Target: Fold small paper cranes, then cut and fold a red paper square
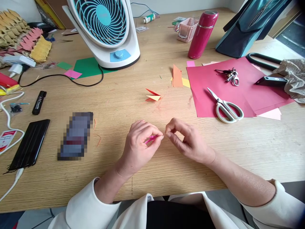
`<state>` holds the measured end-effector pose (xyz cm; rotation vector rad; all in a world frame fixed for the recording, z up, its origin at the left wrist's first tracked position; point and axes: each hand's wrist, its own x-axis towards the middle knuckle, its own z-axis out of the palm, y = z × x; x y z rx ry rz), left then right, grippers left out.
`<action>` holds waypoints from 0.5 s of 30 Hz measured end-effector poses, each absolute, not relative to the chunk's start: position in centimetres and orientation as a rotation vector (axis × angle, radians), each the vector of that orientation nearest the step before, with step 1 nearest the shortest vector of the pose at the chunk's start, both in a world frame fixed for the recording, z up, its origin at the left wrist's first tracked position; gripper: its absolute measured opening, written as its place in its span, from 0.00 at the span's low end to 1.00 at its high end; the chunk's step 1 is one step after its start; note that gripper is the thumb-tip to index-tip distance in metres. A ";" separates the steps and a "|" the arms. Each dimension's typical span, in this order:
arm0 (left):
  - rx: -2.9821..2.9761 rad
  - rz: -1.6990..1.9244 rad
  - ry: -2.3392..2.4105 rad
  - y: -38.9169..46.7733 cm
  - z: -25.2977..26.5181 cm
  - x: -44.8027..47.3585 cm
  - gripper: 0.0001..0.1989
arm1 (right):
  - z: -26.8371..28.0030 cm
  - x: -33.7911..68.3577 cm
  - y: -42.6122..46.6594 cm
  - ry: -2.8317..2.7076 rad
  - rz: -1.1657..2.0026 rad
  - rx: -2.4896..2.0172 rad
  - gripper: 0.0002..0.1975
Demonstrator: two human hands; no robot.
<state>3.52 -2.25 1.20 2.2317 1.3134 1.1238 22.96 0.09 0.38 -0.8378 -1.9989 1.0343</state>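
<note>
Over the front middle of the desk, my left hand (143,141) is closed in a pinch. A small bright pink strip of folded paper (150,139) shows inside its curled fingers, mostly hidden by them. My right hand (188,138) also pinches, thumb against forefinger, its fingertips almost meeting those of the left. Whatever lies between the right fingertips is too small to make out. Just beyond both hands, a little folded paper piece (153,96) in orange and pale yellow stands on the wood.
White-handled scissors (226,108) and keys (230,76) lie on red paper (202,95) at right. A fan (107,31) stands at the back, near a pink flask (202,35). Orange paper (177,76) lies mid-desk. A phone (76,136), black case (30,143) and marker (39,102) are at left.
</note>
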 end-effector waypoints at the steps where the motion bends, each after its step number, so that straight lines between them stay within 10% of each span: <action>1: 2.116 1.154 1.291 -2.2 1.2 3.3 0.07 | 0.4 23.0 0.1 -1.922 1.092 -0.864 0.05; 15: 1.420 1.092 1.138 -2.0 -0.1 3.4 0.06 | -0.4 21.2 -0.3 -1.804 1.392 -0.987 0.12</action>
